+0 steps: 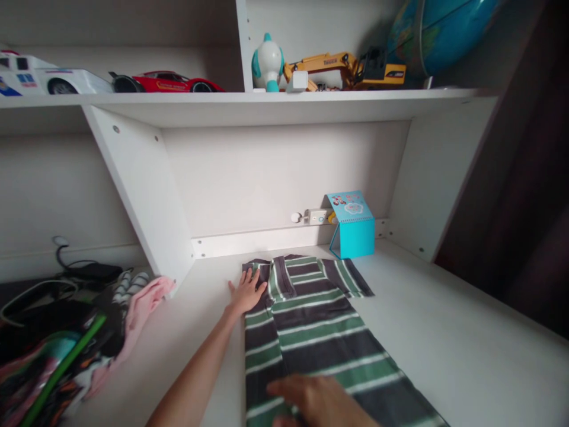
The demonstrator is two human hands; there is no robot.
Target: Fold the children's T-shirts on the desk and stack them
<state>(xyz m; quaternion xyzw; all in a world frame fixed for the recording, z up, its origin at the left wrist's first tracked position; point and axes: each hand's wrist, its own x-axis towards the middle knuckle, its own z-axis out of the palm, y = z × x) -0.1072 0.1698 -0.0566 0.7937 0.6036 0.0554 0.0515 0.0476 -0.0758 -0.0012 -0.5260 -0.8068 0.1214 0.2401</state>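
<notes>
A shirt (320,326) with dark grey, green and white stripes lies flat on the white desk. Its left side is folded inward in a long strip, while the right sleeve (351,279) sticks out. My left hand (247,290) is open, its fingers spread over the folded part near the collar end. Low in the picture, my right hand (315,400) is over the lower part of the shirt, slightly blurred. Its index finger and thumb look apart, with striped cloth showing between them. The lower end of the shirt runs out of view.
A blue desk calendar (357,237) stands behind the right sleeve, beside a power strip (317,216). Pink cloth (144,302) and a pile of things crowd the left. On the shelf (284,101) above are a red toy car (169,82), a toy excavator (355,70) and a globe (444,35).
</notes>
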